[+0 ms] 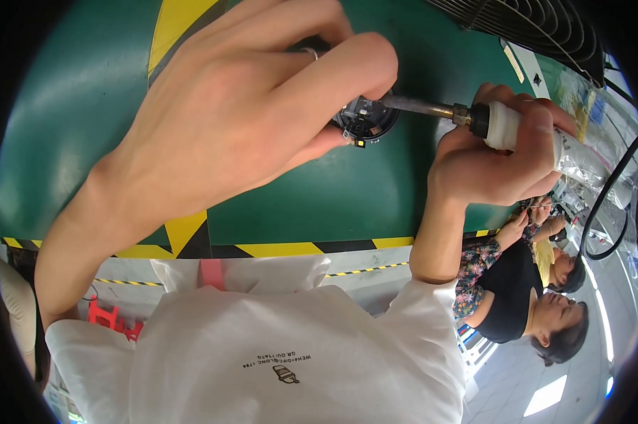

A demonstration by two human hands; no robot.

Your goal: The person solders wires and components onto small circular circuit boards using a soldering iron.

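Note:
Between the thumb and fingers of my left hand (241, 106) is a small round black electronic housing (365, 127) with tiny parts inside. My left fingers are closed on its edge and hide part of it. A soldering iron (499, 126) with a white collar and metal shaft is gripped in my right hand (492, 162). Its shaft points left, and the tip reaches the upper side of the housing. Whether the tip touches a part inside, I cannot tell.
The green work mat (319, 205) is edged with yellow and black tape (283, 249). A black wire-guarded fan (531, 28) stands at the upper right. A black cable (619, 177) loops at the right, near clear plastic bags (594, 166). Other people (506, 290) work at the right.

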